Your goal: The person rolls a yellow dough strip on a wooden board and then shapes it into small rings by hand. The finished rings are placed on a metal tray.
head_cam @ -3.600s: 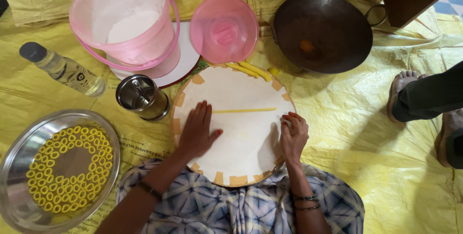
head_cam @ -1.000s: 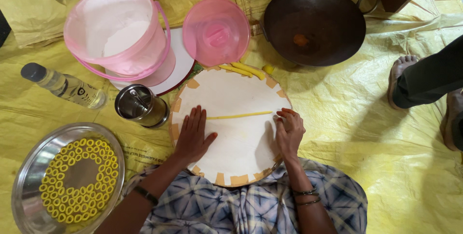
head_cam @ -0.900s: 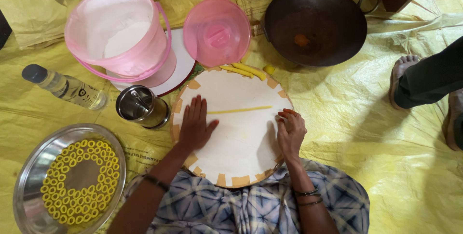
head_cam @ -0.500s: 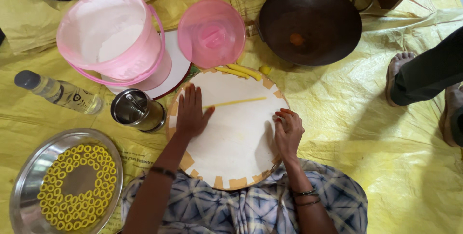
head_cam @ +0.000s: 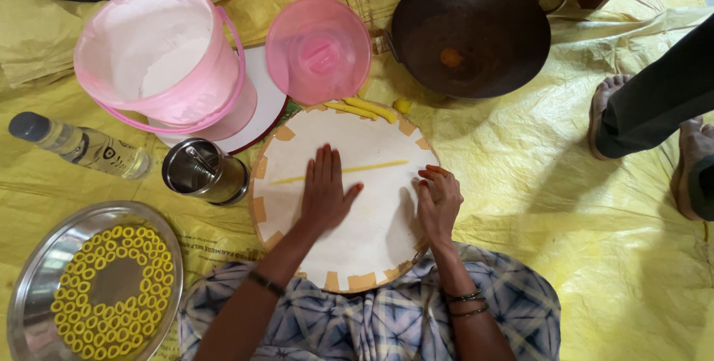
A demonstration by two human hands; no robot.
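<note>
A round white board (head_cam: 372, 242) with tan patches along its rim lies before me. Across it runs a thin yellow dough rope (head_cam: 375, 167). My left hand (head_cam: 324, 191) lies flat on the board, fingers together, its fingertips over the rope. My right hand (head_cam: 438, 202) rests curled at the board's right edge, holding it there. Thicker yellow dough pieces (head_cam: 362, 108) lie at the board's far rim.
A steel plate (head_cam: 26, 309) of several yellow dough rings sits at lower left. Also around: a steel cup (head_cam: 202, 171), a clear bottle (head_cam: 78, 145), a pink bucket (head_cam: 160, 56) of white flour, a pink lid (head_cam: 318, 49), a dark wok (head_cam: 470, 30), yellow sheeting (head_cam: 580, 220). Another person's feet (head_cam: 654, 130) stand at right.
My left hand slid forward and back over the board, rolling the yellow rope, and now lies nearer the board's middle. My right hand stayed at the right edge.
</note>
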